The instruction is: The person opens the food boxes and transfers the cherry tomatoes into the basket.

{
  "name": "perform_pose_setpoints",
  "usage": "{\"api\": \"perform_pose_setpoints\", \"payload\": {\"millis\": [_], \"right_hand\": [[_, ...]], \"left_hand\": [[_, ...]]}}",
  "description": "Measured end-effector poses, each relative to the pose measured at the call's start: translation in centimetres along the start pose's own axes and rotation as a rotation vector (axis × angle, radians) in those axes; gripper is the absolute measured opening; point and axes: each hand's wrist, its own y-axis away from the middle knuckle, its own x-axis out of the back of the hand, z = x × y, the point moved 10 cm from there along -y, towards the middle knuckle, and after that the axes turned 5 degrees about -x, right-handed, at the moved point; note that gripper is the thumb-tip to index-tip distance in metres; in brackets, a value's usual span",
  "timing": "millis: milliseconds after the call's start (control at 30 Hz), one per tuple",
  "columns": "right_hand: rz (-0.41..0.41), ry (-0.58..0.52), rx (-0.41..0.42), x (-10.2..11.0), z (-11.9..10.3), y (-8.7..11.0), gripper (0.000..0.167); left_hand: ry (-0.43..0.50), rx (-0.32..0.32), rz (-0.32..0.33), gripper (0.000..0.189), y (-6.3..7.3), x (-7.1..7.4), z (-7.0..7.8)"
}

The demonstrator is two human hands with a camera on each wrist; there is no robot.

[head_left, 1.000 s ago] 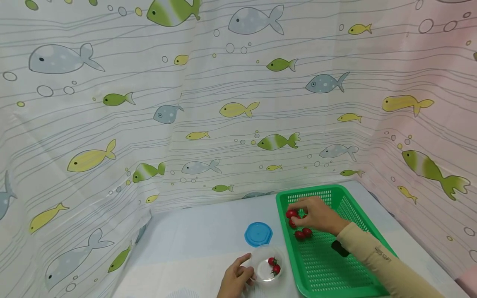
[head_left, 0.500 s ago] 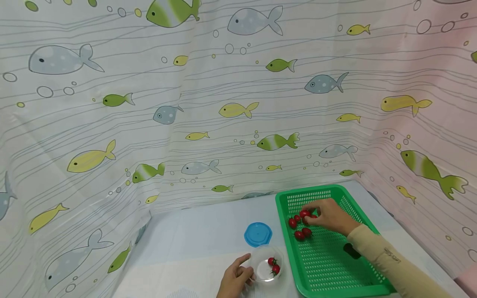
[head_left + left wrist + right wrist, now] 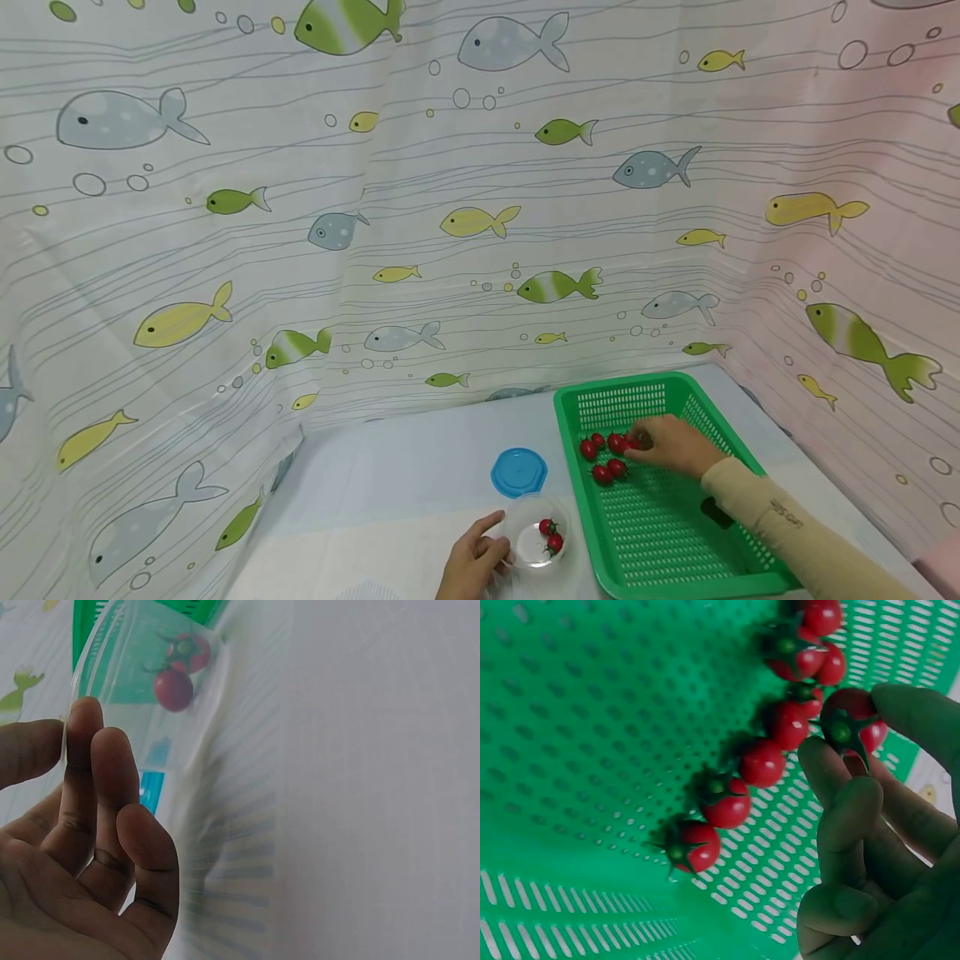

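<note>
My left hand [image 3: 474, 560] pinches the rim of a clear round plastic tub [image 3: 127, 690], thumb on one side and fingertips on the other. Two cherry tomatoes [image 3: 551, 536] with green stems lie in the tub. Inside the green basket [image 3: 588, 533], my right hand [image 3: 671, 443] pinches a cherry tomato [image 3: 851, 724] between thumb and fingers, its green calyx facing the wrist camera. Several more cherry tomatoes [image 3: 761, 763] form a row on the basket's floor beside that hand. From the head view, the fingers partly cover the held tomato.
A blue round lid [image 3: 519, 472] lies on the table behind the tub, left of the basket. The basket's raised wall stands between tub and tomatoes. A fish-patterned curtain [image 3: 465, 308] encloses the back and sides of the table [image 3: 360, 492].
My right hand has shifted right from the basket's left side and come down slightly, uncovering tomatoes at the left. My left hand and the tub have stayed put.
</note>
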Motion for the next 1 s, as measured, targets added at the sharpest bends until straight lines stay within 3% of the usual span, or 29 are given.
{"api": "perform_pose_setpoints", "payload": {"millis": [567, 867, 1000], "right_hand": [[-0.023, 0.151, -0.087, -2.6, 1.6, 0.6, 0.024], [-0.037, 0.174, -0.100, -2.4, 1.5, 0.8, 0.027], [-0.002, 0.178, -0.093, -1.9, 1.2, 0.7, 0.031]], "left_hand": [[0.020, -0.009, 0.001, 0.053, 0.0, 0.1, 0.0], [0.019, -0.002, 0.001, 0.053, -0.1, 0.1, -0.2], [0.020, -0.006, 0.004, 0.053, -0.1, 0.1, -0.2]]}}
